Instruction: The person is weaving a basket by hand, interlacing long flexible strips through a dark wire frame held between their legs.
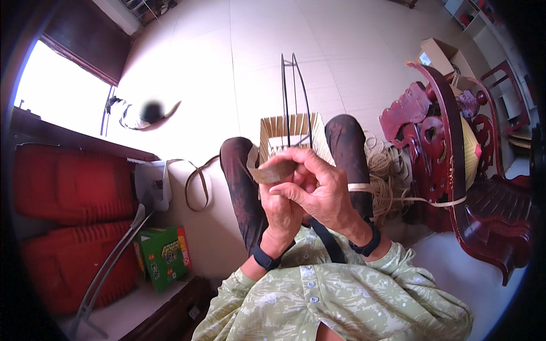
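Note:
My two hands meet above my lap, in front of a pale slatted basket (265, 126) between my knees. A tall thin dark wire handle (307, 96) rises from the basket. A flat brown strip (273, 172) curves across the hands. My right hand (323, 190) is closed on it, with thumb and fingers bent together. Close below and to the left, my left hand (278, 211) is also closed at the strip, its fingertips partly hidden. A brown band (203, 184) loops down from my left knee to the floor; whether it joins the strip is unclear.
Right, a carved dark red wooden chair (449, 148) stands beside a heap of beige cord (387, 176); a pale strip (421, 200) stretches to its frame. Left are red stacked pieces (74, 182), a white container (154, 184) and a green box (164, 257). A person (135, 116) is by the doorway.

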The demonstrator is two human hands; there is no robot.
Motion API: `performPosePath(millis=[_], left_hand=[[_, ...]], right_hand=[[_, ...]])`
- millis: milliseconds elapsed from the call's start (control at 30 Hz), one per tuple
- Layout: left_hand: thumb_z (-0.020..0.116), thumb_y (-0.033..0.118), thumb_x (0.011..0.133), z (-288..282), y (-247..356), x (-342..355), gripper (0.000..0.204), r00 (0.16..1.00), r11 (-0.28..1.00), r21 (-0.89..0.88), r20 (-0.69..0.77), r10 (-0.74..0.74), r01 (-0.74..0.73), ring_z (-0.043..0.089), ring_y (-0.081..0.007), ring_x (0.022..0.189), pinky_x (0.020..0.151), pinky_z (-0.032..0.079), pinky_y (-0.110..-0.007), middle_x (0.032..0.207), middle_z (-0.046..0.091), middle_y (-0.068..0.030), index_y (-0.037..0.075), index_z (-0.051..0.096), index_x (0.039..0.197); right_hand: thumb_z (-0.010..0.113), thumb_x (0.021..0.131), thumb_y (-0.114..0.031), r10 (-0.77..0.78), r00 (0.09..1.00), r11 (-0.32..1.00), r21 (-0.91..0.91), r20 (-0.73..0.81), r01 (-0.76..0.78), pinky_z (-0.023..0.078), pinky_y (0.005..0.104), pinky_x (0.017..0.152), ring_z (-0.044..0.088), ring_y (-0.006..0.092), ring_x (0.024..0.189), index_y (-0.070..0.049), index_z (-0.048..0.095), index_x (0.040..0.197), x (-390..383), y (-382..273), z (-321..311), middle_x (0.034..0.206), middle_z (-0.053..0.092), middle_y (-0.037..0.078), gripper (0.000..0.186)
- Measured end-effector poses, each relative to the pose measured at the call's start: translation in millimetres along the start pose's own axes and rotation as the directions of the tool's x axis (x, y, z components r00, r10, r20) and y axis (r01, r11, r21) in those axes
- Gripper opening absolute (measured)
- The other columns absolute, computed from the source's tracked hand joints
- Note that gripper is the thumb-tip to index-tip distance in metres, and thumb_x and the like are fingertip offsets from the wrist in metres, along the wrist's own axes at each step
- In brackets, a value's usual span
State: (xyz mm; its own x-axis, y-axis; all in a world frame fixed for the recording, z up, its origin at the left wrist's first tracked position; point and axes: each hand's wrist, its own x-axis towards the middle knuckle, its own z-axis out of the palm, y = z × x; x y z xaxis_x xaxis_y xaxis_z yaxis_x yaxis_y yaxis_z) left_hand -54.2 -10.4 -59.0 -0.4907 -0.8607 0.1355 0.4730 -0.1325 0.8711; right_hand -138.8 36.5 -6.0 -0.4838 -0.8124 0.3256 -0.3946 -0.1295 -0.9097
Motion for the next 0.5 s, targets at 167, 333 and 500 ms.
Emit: performPosePath(millis=[167, 333, 500], left_hand=[[0.062, 0.006, 0.085, -0.2, -4.7, -3.4, 0.031, 0.999, 0.987, 0.162, -0.045, 0.0, 0.007, 0.056, -0.0274, 0.101, 0.083, 0.05, -0.035, 0.115, 0.05, -0.0178, -0.005, 0.05, 0.111], [0.06, -0.002, 0.082, -5.0, -6.7, -5.7, 0.023, 0.923, 0.6, 0.706, 0.23, 0.308, -0.376, 0.049, -0.0374, 0.112, 0.093, 0.044, -0.041, 0.124, 0.044, -0.025, -0.007, 0.056, 0.104], [0.053, -0.006, 0.085, -4.1, -4.4, -5.1, 0.039, 0.941, 0.649, 0.686, 0.171, 0.294, -0.328, 0.049, -0.0374, 0.112, 0.094, 0.042, -0.039, 0.123, 0.046, -0.0217, -0.004, 0.052, 0.124]], right_hand=[[0.074, 0.076, -0.012, -0.127, 0.992, 0.976, -0.177, -0.002, 0.124, 0.054, 0.0275, 0.062, 0.065, 0.015, 0.065, -0.003, 0.056, 0.115, 0.3, 8.2, -2.1, 0.093, 0.067, 0.01, 0.043], [0.069, 0.081, -0.007, -0.295, 0.955, 0.905, -0.324, -0.014, 0.275, 0.056, 0.0315, 0.066, 0.068, 0.0254, 0.076, 0.002, 0.053, 0.118, -8.3, 15.6, -4.4, 0.096, 0.066, 0.015, 0.041], [0.063, 0.08, 0.0, -0.32, 0.945, 0.881, -0.386, -0.063, 0.273, 0.055, 0.0349, 0.065, 0.066, 0.0292, 0.076, 0.002, 0.053, 0.116, -11.7, 20.9, -4.3, 0.091, 0.064, 0.016, 0.038]])
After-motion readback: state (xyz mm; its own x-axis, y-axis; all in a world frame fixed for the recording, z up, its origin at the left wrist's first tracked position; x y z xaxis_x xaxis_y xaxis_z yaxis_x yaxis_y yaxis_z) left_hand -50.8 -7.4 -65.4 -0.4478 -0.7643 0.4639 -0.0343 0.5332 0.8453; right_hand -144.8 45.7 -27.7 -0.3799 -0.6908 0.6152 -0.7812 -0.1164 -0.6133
